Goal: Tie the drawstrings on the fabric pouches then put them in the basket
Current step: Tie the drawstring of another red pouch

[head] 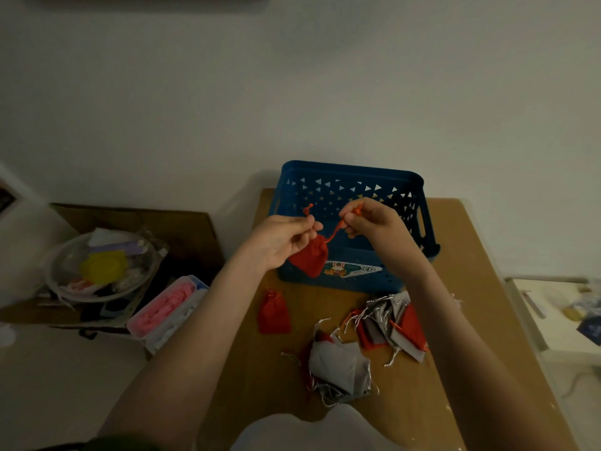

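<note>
Pale wall backs a small brown table, and the blue basket stands at its far edge.

Both hands are raised over the basket's near wall with one red pouch hanging between them. The left hand pinches one end of the drawstring between thumb and fingertips. The right hand has its fingers curled and clamped on the other end. The cords run down to the gathered neck, so the knot looks to be in the making and not yet finished.

No pouch shows in the visible part of the basket, though the hands hide some of its floor.

In front of the basket, towards its left corner, a second red pouch lies alone on the table. Its neck looks drawn in, but whether it is tied cannot be told. In front of the basket's right half lies a heap of grey and red pouches with loose strings trailing. Nearer the person than that is another grey heap.

By this showing the task is at an early stage. One pouch is being tied and most of the pouches are yet to be tied and dropped in.

Left of the basket, off the table, sit a glass bowl and a pink-filled plastic box.
</note>
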